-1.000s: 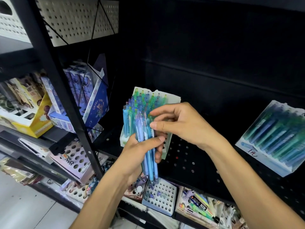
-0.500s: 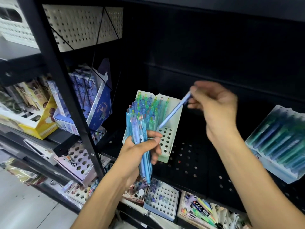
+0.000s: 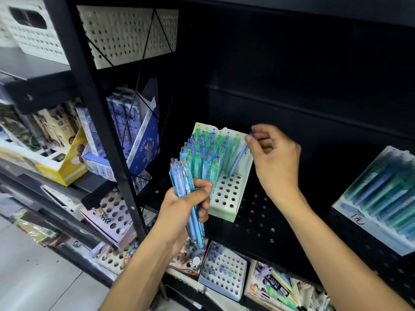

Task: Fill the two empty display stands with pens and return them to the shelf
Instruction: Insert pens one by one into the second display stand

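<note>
A pale green display stand (image 3: 226, 198) leans on the black perforated shelf (image 3: 260, 223). Its left and back rows hold many blue and green pens, while its front right holes are bare. My left hand (image 3: 182, 212) grips a bundle of light blue pens (image 3: 183, 187) just in front of the stand. My right hand (image 3: 269, 153) pinches the top of a single blue pen (image 3: 239, 158), whose tip sits in a hole at the stand's right side.
A second stand full of blue-green pens (image 3: 381, 203) lies at the right on the same shelf. A black upright post (image 3: 105, 135) stands left of my hands. Boxed stationery (image 3: 125, 140) fills the left shelves, and more holed stands (image 3: 222, 272) sit on the shelf below.
My right hand took one pen from the bundle, lifted it up and right, then lowered it into the stand's right side. My left hand kept hold of the bundle.
</note>
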`<state>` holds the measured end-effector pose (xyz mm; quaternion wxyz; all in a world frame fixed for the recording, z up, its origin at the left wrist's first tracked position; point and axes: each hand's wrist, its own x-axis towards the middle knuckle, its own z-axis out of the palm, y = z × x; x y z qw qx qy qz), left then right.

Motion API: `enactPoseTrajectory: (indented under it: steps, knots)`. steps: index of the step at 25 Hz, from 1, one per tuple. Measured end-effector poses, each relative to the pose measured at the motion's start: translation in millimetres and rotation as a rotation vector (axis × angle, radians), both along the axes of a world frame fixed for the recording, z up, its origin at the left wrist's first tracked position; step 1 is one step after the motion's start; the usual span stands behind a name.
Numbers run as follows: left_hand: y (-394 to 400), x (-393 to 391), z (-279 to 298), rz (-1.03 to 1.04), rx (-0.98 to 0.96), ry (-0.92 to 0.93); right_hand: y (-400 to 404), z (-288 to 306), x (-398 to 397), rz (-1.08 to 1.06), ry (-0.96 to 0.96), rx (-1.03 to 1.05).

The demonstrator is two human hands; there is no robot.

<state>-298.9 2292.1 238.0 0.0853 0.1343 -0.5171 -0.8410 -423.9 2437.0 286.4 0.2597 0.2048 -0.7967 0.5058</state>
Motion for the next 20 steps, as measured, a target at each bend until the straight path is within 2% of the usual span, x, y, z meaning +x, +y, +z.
enactPoseTrajectory:
  steps: [6, 9, 12, 16, 18, 20]
  knots:
    - [2, 0, 0, -0.009, -0.009, -0.010, -2, -1, -2, 0.011, 0.013, -0.006]
    - [2, 1, -1, -0.003, -0.011, -0.013, -6, -5, 1, 0.059, -0.004, 0.066]
    - [3, 2, -1, -0.004, -0.005, -0.018, -8, -8, 4, 0.083, -0.002, 0.235]
    - [6, 2, 0, -0.025, -0.008, -0.013, -13, 7, 1, -0.005, -0.011, 0.599]
    - [7, 3, 1, -0.045, -0.012, -0.003, -13, 13, 8, -0.075, 0.088, 0.572]
    - [8, 4, 3, -0.081, -0.013, 0.010, -13, 12, 29, -0.073, 0.237, 0.382]
